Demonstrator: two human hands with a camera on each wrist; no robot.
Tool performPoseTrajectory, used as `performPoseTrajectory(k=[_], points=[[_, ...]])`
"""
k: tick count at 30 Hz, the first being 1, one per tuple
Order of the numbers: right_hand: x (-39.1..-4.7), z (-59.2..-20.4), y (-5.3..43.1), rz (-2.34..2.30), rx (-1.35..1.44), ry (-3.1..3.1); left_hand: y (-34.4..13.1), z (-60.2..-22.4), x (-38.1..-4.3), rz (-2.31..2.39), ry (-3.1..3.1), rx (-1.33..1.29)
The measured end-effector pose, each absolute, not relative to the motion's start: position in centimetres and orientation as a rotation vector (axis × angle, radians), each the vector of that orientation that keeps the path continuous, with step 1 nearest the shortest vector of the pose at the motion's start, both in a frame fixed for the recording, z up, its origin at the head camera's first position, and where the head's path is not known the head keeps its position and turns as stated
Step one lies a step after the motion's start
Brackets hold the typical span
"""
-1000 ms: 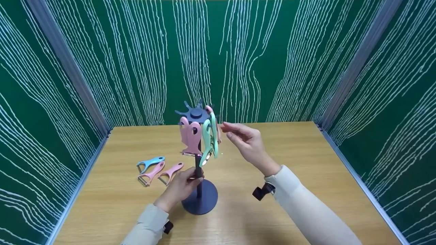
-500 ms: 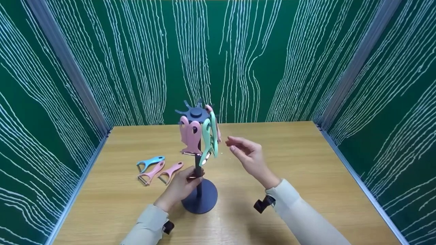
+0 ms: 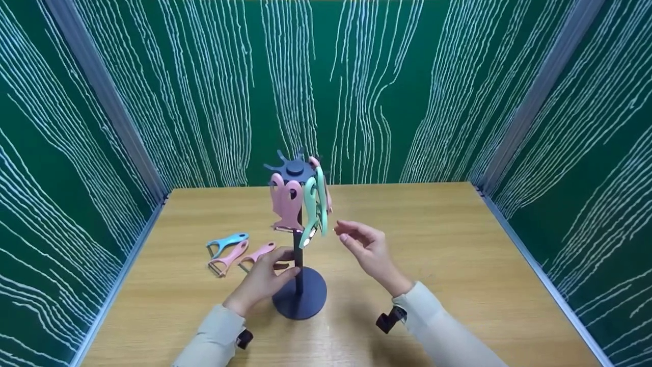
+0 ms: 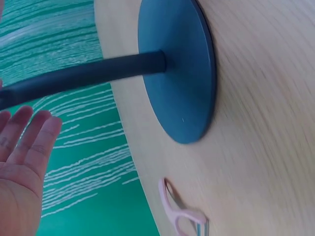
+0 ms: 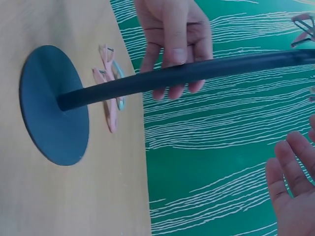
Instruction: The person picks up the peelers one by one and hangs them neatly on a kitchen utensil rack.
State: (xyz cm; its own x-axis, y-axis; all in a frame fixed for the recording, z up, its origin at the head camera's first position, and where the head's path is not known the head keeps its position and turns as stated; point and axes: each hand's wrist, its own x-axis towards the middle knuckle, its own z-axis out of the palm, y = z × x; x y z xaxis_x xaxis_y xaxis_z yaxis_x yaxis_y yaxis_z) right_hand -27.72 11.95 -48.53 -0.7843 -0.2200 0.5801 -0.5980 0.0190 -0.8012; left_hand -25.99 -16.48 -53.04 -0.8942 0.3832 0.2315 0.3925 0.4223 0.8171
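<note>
A dark stand (image 3: 299,300) with a round base, a thin pole and a spoked top rises upright from the table. Pink peelers (image 3: 289,209) and green peelers (image 3: 309,204) hang from its spokes by their handle holes. My left hand (image 3: 262,280) is at the lower pole with loosened fingers; in the right wrist view its thumb lies at the pole (image 5: 197,73) and the fingers extend behind. My right hand (image 3: 371,250) hovers right of the hanging peelers, fingers loosely bent, holding nothing.
Left of the stand, a blue peeler (image 3: 226,243) and two pink ones lie on the wooden table (image 3: 433,229); my left hand partly covers the nearer pink peeler (image 3: 261,252). Green panels (image 3: 351,102) with white wavy lines enclose the table at the back and sides.
My right hand has moved down and away from the hanging peelers. The left hand's grip on the pole has loosened, and that hand has shifted slightly left. The peelers hang much as before.
</note>
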Motion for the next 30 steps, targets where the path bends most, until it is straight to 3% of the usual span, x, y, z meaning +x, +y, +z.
performPoseTrajectory(k=[30], points=[[-26.7, -52.6, 7.8, 1.905, 0.849, -2.212, -23.3, -51.2, -26.1, -1.219, -2.846, -0.384]])
